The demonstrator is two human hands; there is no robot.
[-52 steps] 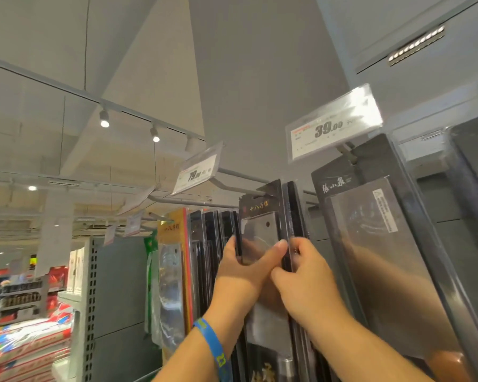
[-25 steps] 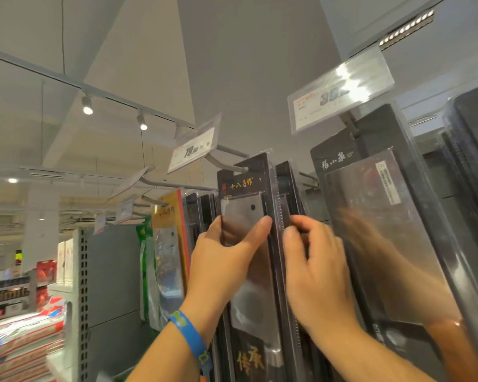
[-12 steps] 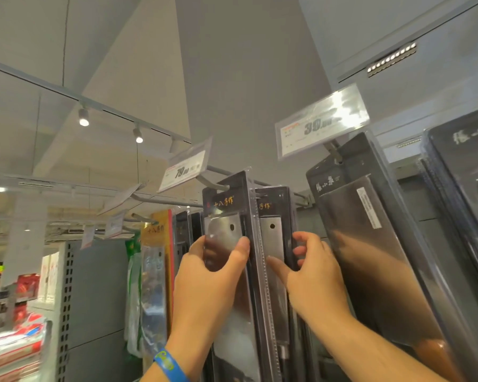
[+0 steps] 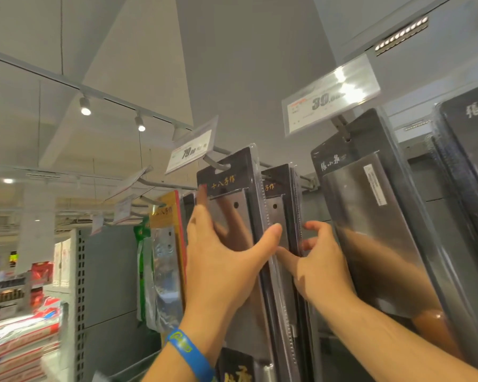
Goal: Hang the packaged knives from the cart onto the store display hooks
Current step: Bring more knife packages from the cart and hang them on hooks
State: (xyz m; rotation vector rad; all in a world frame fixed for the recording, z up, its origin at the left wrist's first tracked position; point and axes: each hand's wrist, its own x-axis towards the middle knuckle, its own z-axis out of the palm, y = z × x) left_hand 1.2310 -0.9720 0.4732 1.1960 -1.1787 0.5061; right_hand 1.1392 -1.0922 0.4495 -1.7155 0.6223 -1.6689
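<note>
A black-carded packaged cleaver (image 4: 232, 199) is held up at a grey display hook (image 4: 218, 164), whose upturned tip sits in the card's hanging hole. My left hand (image 4: 221, 260) grips this package across its front, thumb on the right edge. A second identical packaged knife (image 4: 279, 205) hangs just behind it on the same hook. My right hand (image 4: 312, 260) touches that hanging package's edge with spread fingers. A 79 price tag (image 4: 191, 150) stands at the hook's front end.
A larger packaged cleaver (image 4: 370, 216) hangs at right under a 39 price tag (image 4: 331, 95), with more dark packages (image 4: 469, 150) beyond. A yellow-carded knife package (image 4: 166, 244) hangs at left. Grey pegboard shelving (image 4: 105, 271) and red-packaged stock (image 4: 17, 343) lie lower left.
My left hand has lifted the front package up and leftward until its hole met the hook tip. My right hand left that package and now rests on the one behind.
</note>
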